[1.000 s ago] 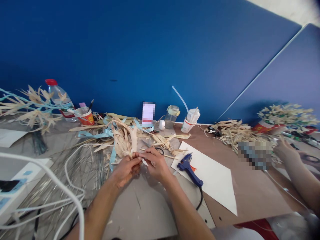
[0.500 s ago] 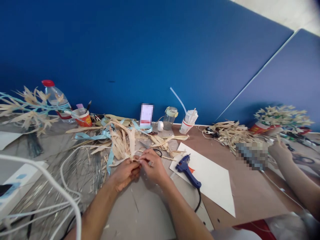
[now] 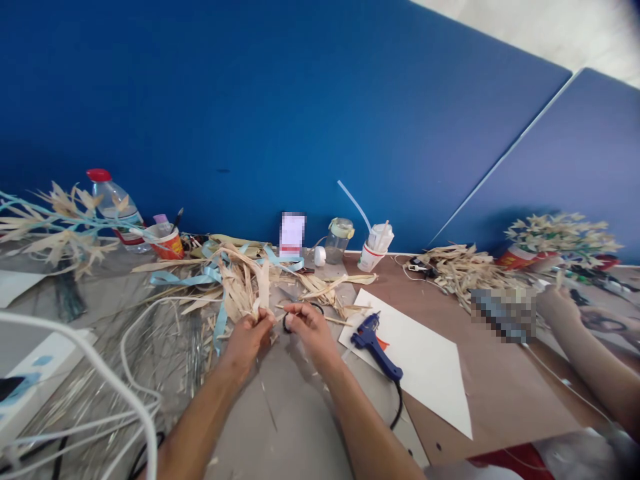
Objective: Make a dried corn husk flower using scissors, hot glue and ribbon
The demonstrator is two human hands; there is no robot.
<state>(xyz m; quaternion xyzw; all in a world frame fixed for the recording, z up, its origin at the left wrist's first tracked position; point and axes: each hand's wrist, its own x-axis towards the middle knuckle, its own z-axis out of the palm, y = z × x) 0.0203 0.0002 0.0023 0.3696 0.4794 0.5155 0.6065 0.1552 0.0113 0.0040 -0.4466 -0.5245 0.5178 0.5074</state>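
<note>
My left hand and my right hand are close together over the grey table, at the near edge of a heap of dry straw-coloured leaf strips. The fingers of my left hand are pinched on a pale leaf strip from the heap. My right hand is curled, its thumb and forefinger pinched on a thin strip right beside black scissors that lie partly under it. A blue glue gun rests on a white sheet just right of my right hand.
Light blue ribbon runs through the heap. A water bottle, a red cup, a glass jar and a paper cup stand along the blue wall. White cables cross the left. Another person's arm works at right.
Both hands have moved slightly away from me, toward the heap. They have parted a little, and the black scissors now show between them.
</note>
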